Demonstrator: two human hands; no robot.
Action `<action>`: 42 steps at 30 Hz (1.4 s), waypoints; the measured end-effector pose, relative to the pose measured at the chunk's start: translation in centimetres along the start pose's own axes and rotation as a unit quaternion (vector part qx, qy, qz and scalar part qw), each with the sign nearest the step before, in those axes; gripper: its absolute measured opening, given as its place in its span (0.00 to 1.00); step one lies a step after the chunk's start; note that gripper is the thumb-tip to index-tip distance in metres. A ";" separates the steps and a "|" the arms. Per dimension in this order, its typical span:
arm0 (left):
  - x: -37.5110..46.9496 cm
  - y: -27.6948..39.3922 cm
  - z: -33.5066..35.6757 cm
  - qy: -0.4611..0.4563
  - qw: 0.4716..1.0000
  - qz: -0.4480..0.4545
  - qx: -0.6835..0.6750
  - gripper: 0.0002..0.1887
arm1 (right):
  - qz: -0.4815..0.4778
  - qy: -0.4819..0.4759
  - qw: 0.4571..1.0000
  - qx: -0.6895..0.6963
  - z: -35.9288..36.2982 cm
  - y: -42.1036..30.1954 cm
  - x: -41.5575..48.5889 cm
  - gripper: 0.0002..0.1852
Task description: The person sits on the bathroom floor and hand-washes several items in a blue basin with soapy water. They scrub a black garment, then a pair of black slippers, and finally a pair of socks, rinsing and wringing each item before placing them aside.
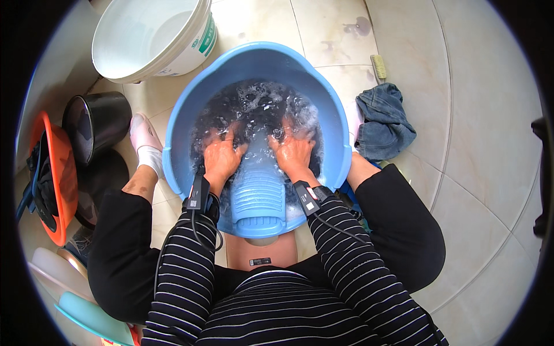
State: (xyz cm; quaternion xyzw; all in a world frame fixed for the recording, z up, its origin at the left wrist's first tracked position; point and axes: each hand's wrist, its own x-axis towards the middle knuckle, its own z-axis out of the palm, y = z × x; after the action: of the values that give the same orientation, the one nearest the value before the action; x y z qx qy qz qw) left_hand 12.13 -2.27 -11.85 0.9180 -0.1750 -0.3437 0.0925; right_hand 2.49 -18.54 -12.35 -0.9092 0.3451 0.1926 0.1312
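A blue plastic washbasin [333, 116] with a ribbed washboard [259, 197] moulded into its near side stands between my legs. Dark, sudsy water [259, 97] fills its lower part. On the left of the washboard's upper end, my left hand [223, 153] dips its fingers into the water. My right hand [292, 149] is in the water on the other side, fingers partly under the surface. Dark fabric seems to lie in the water, but its outline is hidden by foam and ripples. Whether either hand grips any of it cannot be seen.
A white plastic bucket [147, 39] stands at the upper left, above a black bucket [108, 116] and an orange basin [65, 181] with dark items. Rolled denim [383, 123] and a scrub brush [378, 67] lie right of the washbasin. More basins, one turquoise [93, 318], are at lower left.
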 end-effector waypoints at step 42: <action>-1.8 0.0 0.4 0.158 0.986 0.012 0.053 0.39 | -0.038 0.067 0.997 0.024 0.3 -0.7 -1.2 0.46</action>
State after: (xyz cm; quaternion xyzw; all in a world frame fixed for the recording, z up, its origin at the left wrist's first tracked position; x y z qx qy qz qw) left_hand 10.60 -1.56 -11.11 0.9621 -0.1866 -0.1841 0.0745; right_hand 2.04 -17.26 -11.99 -0.9290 0.3231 0.1173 0.1370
